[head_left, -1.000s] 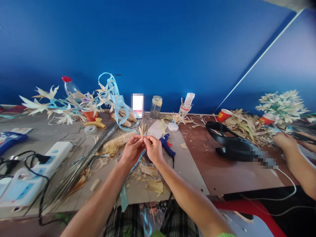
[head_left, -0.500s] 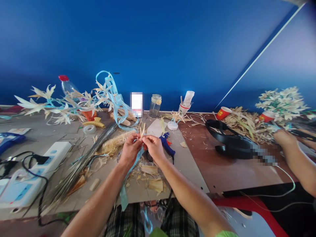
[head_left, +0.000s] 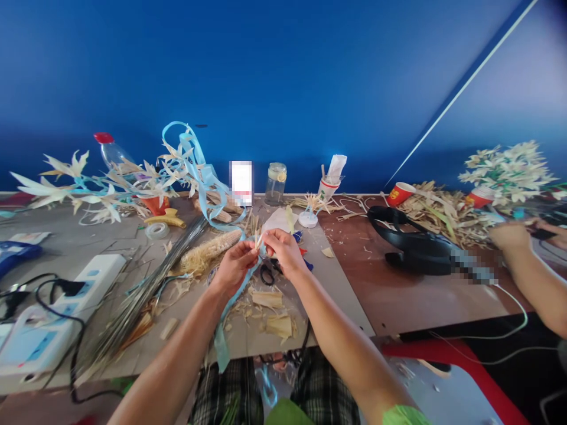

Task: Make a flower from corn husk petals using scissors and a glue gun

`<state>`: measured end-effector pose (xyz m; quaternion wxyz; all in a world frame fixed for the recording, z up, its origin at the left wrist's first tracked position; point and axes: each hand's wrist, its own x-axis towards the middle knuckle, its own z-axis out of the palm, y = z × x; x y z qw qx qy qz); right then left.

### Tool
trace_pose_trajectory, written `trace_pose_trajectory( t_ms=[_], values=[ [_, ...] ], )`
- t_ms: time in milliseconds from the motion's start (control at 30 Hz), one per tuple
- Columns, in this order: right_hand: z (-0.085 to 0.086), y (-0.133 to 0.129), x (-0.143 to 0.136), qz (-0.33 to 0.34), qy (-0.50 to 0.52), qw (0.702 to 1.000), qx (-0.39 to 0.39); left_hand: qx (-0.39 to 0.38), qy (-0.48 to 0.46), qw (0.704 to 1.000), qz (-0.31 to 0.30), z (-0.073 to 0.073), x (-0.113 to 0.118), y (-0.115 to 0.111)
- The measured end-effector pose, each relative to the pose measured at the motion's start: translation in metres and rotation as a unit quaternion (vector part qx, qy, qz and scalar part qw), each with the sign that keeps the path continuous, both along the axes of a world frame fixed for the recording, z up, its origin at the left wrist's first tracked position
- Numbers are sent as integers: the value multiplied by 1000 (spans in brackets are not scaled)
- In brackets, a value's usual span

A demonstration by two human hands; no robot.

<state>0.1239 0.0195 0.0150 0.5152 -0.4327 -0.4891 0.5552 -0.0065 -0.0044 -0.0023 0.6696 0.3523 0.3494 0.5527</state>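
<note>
Over the middle of the table, my left hand [head_left: 238, 264] pinches a small bunch of pale corn husk strips [head_left: 257, 238] upright at its fingertips. My right hand [head_left: 284, 250] is closed beside it, its thumb and fingers on the same husk. A light blue ribbon [head_left: 243, 287] trails from below the fingers to the table's front edge. Under the right hand lie black-handled scissors [head_left: 267, 275], and a blue glue gun [head_left: 309, 267] is mostly covered by that hand. A corn cob [head_left: 212, 250] rests left of the left hand, with husk scraps [head_left: 280, 325] below.
Left are a wire bundle [head_left: 153, 280], a power strip [head_left: 86, 286] with black cables, and husk flowers [head_left: 82, 189]. A glass jar [head_left: 275, 188] and a paper cup [head_left: 328, 188] stand behind. A black headset-like object [head_left: 414, 251] and another person's arm [head_left: 527, 260] are at right.
My right hand has shifted slightly up and right, opening a small gap from the left hand. The scissors show more now, the glue gun less. The view has moved a little.
</note>
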Motion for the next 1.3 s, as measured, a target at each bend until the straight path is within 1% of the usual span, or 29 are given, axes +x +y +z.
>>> trace_pose_trajectory(
  t_ms=[167,267,367,500,600,700,800,1133,1167,1200,1300],
  values=[
    [2,5,8,23,80,996,-32,-7,2,999,-41,5,-1,-2],
    [4,6,11,38,98,994,-37,-8,-20,997,-73,6,-5,-2],
    [6,5,13,59,107,992,-29,-8,-36,996,-87,5,-8,0],
    [11,3,16,68,101,992,-35,0,-30,996,-88,4,-9,0],
    [14,2,16,54,80,995,-36,-5,-15,996,-85,3,-8,-1],
    [15,1,15,36,57,997,-27,-10,-3,995,-97,4,-7,-3],
    [13,2,14,30,58,998,-20,-7,-8,995,-103,5,-5,-3],
    [8,9,19,80,114,988,-68,-5,-41,997,-63,6,-5,-2],
    [8,9,19,68,117,989,-66,-5,-40,998,-58,6,-5,-2],
    [8,10,19,42,119,990,-58,-5,-36,998,-48,7,-4,-2],
    [9,9,16,-71,100,992,-2,1,-11,1000,14,6,-1,-1]
  ],
)
